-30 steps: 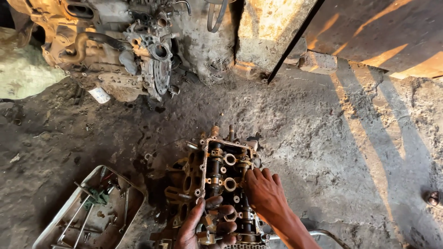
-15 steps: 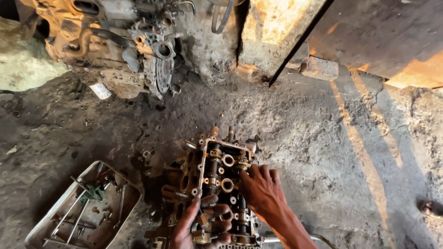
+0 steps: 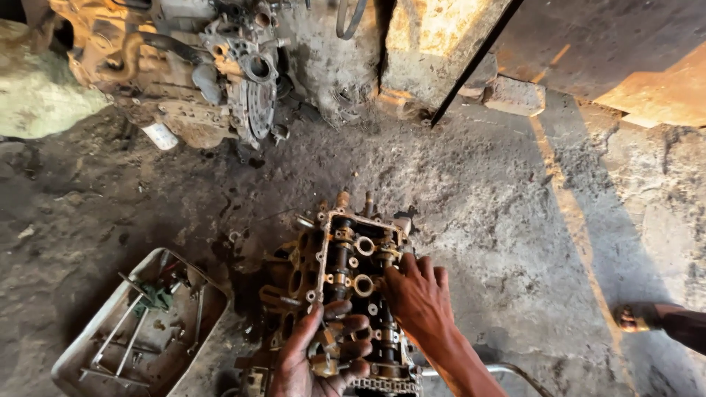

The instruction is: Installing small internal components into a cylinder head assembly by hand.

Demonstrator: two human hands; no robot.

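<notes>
Head view: we have the oily engine part [image 3: 351,294] lying on the dirt floor [image 3: 478,220], cover already off. Our left hand [image 3: 323,353] curls around its near fittings; our right hand [image 3: 419,301] rests flat, fingers spread.

Sunlit dirt floor [image 3: 515,220], concrete wall [image 3: 434,37]

left hand [image 3: 323,356] | right hand [image 3: 419,301] | both on cylinder head [image 3: 353,272]
</notes>
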